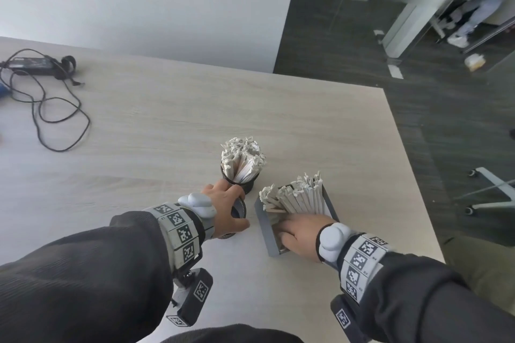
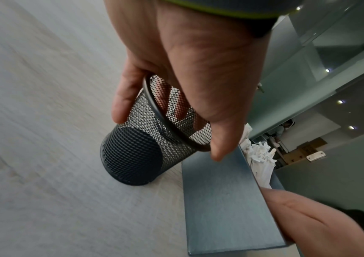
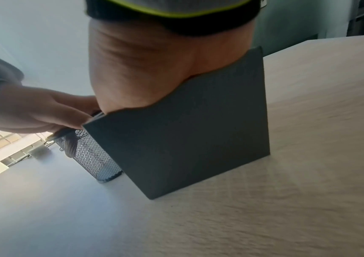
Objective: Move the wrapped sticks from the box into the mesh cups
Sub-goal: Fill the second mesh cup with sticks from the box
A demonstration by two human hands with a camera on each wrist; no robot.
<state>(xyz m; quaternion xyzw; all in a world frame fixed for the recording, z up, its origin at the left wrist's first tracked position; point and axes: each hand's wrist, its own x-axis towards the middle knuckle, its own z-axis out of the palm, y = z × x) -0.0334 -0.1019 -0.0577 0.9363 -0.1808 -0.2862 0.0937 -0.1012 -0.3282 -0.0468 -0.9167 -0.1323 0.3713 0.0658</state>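
Two-handed transfer at the near right corner of the desk (image 1: 167, 120). The left hand (image 1: 223, 203) grips the empty mesh cup (image 2: 136, 156) by its rim, thumb on one side and fingers on the outer wall, some fingertips showing through the mesh. The cup stands just beside the left wall of the grey box (image 2: 220, 200); whether it is tilted or flat on the desk cannot be told. The right hand (image 1: 301, 234) reaches into the near end of the box, palm down, fingers over the lower ends of the wrapped sticks (image 1: 295, 198); whether they are closed on a bundle is hidden by the box wall in the right wrist view. The sticks lean fanned against the far wall of the box, their crimped paper tips above its rim. A second mesh cup (image 1: 242, 175), already packed with sticks, stands just beyond the left hand.

Risks, as judged from this arrangement:
- The sticks are loose and fanned; a partial grasp could let some slide out and scatter on the desk.
- The light box sits close to the desk's right edge; a pull from inside could drag or tip it.
- The left hand's knuckles lie near the full cup; a nudge could topple it.
- Fingers over the empty cup's rim narrow its mouth, so a bundle may catch there.

A power adapter with its cable (image 1: 41, 86) lies well apart at the far left.
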